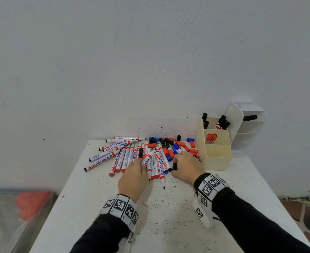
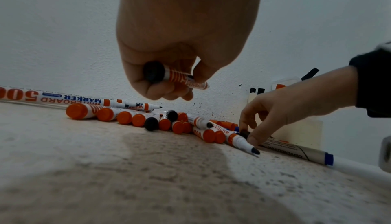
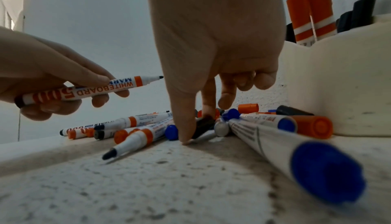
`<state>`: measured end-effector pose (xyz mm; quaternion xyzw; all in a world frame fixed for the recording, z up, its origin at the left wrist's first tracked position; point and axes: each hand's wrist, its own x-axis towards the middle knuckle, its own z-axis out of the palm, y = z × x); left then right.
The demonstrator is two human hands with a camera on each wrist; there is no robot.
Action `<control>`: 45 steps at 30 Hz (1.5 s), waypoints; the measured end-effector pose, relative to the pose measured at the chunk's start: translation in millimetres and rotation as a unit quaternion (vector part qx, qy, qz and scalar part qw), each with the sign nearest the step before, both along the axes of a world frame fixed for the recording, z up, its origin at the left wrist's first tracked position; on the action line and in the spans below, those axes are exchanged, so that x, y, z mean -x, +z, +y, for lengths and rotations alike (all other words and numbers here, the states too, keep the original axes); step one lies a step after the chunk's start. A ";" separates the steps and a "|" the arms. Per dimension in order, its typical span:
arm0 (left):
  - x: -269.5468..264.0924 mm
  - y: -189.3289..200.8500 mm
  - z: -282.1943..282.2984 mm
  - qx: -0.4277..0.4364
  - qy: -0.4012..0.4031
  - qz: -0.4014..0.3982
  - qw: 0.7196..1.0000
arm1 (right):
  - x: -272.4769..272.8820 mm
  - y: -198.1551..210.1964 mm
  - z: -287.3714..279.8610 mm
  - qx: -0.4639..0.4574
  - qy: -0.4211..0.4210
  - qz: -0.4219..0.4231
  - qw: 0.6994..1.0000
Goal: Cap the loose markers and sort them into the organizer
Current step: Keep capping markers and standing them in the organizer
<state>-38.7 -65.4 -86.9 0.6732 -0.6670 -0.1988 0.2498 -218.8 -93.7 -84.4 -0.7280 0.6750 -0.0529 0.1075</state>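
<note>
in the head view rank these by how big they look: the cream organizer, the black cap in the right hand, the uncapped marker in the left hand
1. Cream organizer, clearly the largest.
2. Uncapped marker in the left hand, partly hidden by the fingers.
3. Black cap pinched by the right hand, the smallest.

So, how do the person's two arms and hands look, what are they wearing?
Both hands are bare, without gloves: the left hand and the right hand. Each arm has a long black sleeve. Each wrist carries a white band printed with square black-and-white code markers, and a white block with the same markers hangs under the right wrist.
</note>
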 end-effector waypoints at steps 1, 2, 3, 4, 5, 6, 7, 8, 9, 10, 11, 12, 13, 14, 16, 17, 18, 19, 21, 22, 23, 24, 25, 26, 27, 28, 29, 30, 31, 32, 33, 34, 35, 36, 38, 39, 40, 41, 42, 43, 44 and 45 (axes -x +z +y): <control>-0.1 -0.8 0.0 0.000 -0.002 -0.002 1.000 | -0.4 3.2 1.4 0.013 -0.012 -0.074 0.997; 0.0 -1.4 0.1 -0.002 -0.006 -0.005 1.000 | -1.4 6.6 2.0 0.026 -0.021 -0.156 0.987; 0.6 -1.8 0.2 -0.006 -0.011 -0.008 1.000 | -3.4 11.1 2.6 0.038 -0.026 -0.230 0.972; 1.4 -1.8 0.7 -0.008 -0.017 -0.012 1.000 | -6.2 15.0 2.4 0.042 -0.030 -0.283 0.958; 2.3 -1.4 1.4 -0.009 -0.022 -0.015 1.000 | -9.3 18.4 1.8 0.042 -0.032 -0.317 0.947; 2.8 -0.8 2.4 -0.007 -0.026 -0.016 1.000 | -11.9 20.7 1.5 0.038 -0.033 -0.338 0.940; 3.0 -0.7 3.0 -0.003 -0.031 -0.018 0.999 | -14.0 21.3 1.1 0.032 -0.032 -0.349 0.936; 2.3 -0.8 3.5 0.002 -0.035 -0.019 0.999 | -15.1 20.4 1.0 0.022 -0.032 -0.354 0.934; 1.5 -0.9 3.7 0.006 -0.039 -0.019 0.999 | -15.2 18.8 1.3 0.009 -0.028 -0.361 0.932; 0.6 -0.9 3.9 0.009 -0.045 -0.016 0.999 | -15.1 16.8 1.4 -0.005 -0.019 -0.368 0.930; 0.2 -1.1 4.4 0.011 -0.055 -0.014 0.998 | -15.2 15.4 2.3 -0.016 -0.004 -0.375 0.927; 0.1 -1.0 4.6 0.016 -0.065 -0.015 0.998 | -15.7 13.9 3.2 -0.019 0.008 -0.381 0.924; 0.3 -0.6 5.1 0.022 -0.070 -0.017 0.997 | -15.9 12.6 3.4 -0.006 0.012 -0.392 0.920; 0.5 0.6 5.8 0.027 -0.067 -0.019 0.997 | -15.7 11.4 3.7 0.020 0.000 -0.406 0.914; 0.6 1.9 6.5 0.031 -0.057 -0.022 0.998 | -14.9 10.2 2.9 0.068 -0.039 -0.428 0.900; 1.1 2.1 6.6 0.030 -0.058 -0.023 0.998 | -15.0 9.4 2.7 0.072 -0.044 -0.433 0.897; 1.3 1.3 6.9 0.027 -0.065 -0.022 0.997 | -15.3 8.8 2.7 0.061 -0.035 -0.433 0.899; 1.8 0.7 6.8 0.023 -0.073 -0.018 0.997 | -16.5 9.0 3.5 0.042 -0.018 -0.428 0.903; 2.1 -0.2 6.7 0.017 -0.083 -0.007 0.996 | -18.0 9.9 5.2 0.001 0.008 -0.417 0.909; 1.6 -0.3 6.9 0.017 -0.086 -0.001 0.996 | -18.1 10.5 5.4 -0.007 0.008 -0.421 0.907; 1.9 0.1 7.5 0.019 -0.092 0.002 0.996 | -17.5 10.7 5.1 -0.005 -0.001 -0.433 0.901; 2.5 1.2 8.8 0.025 -0.102 -0.002 0.994 | -17.1 10.5 4.6 0.002 -0.016 -0.441 0.897; 4.2 3.2 10.5 0.033 -0.115 -0.013 0.993 | -16.8 9.8 3.4 0.014 -0.035 -0.435 0.899; 6.5 5.4 13.0 0.040 -0.126 -0.033 0.991 | -16.7 8.3 2.0 0.023 -0.053 -0.412 0.909; 9.6 8.5 15.6 0.049 -0.134 -0.060 0.988 | -17.6 7.2 0.7 0.025 -0.071 -0.384 0.920; 12.2 10.7 17.7 0.057 -0.137 -0.088 0.985 | -18.9 6.4 -0.9 0.024 -0.088 -0.363 0.927; 14.5 12.5 18.7 0.059 -0.137 -0.107 0.983 | -20.3 6.3 -2.1 0.024 -0.101 -0.357 0.928; 16.1 14.5 19.1 0.054 -0.138 -0.113 0.982 | -21.5 5.9 -4.0 0.021 -0.107 -0.364 0.925; 17.2 15.8 18.2 0.040 -0.145 -0.103 0.983 | -22.4 5.9 -4.9 0.018 -0.104 -0.378 0.920; 18.1 17.2 17.1 0.018 -0.154 -0.074 0.985 | -23.2 6.8 -5.1 0.015 -0.095 -0.393 0.914; 19.2 19.2 15.7 -0.011 -0.164 -0.032 0.986 | -23.2 7.5 -5.1 0.019 -0.083 -0.408 0.909; 20.7 22.0 14.9 -0.046 -0.170 0.014 0.984 | -23.3 8.2 -5.5 0.023 -0.070 -0.417 0.906; 22.1 26.3 14.8 -0.082 -0.174 0.057 0.980 | -22.8 9.0 -5.6 0.028 -0.057 -0.415 0.908; 22.7 30.3 15.1 -0.121 -0.175 0.100 0.972 | -22.2 10.2 -5.0 0.031 -0.044 -0.402 0.914; 22.2 35.2 14.7 -0.178 -0.176 0.155 0.956 | -21.0 12.9 -4.2 0.037 -0.024 -0.378 0.925; 21.4 34.9 14.2 -0.189 -0.178 0.166 0.951 | -19.8 14.3 -3.5 0.043 -0.021 -0.377 0.925; 20.9 33.6 12.9 -0.191 -0.178 0.176 0.949 | -19.6 17.5 -2.2 0.049 -0.017 -0.386 0.921; 21.6 31.8 11.9 -0.183 -0.177 0.192 0.948 | -19.2 21.7 -0.7 0.057 -0.005 -0.399 0.915; 23.2 30.4 11.2 -0.171 -0.173 0.204 0.948 | -19.7 27.3 0.4 0.067 0.011 -0.405 0.912; 25.8 30.5 11.5 -0.157 -0.170 0.215 0.949 | -19.3 33.5 1.2 0.078 0.028 -0.400 0.913; 28.4 30.5 11.2 -0.144 -0.165 0.222 0.950 | -18.8 41.5 1.8 0.087 0.037 -0.387 0.917; 31.0 30.4 9.6 -0.132 -0.155 0.227 0.952 | -17.0 50.1 1.6 0.100 0.040 -0.371 0.923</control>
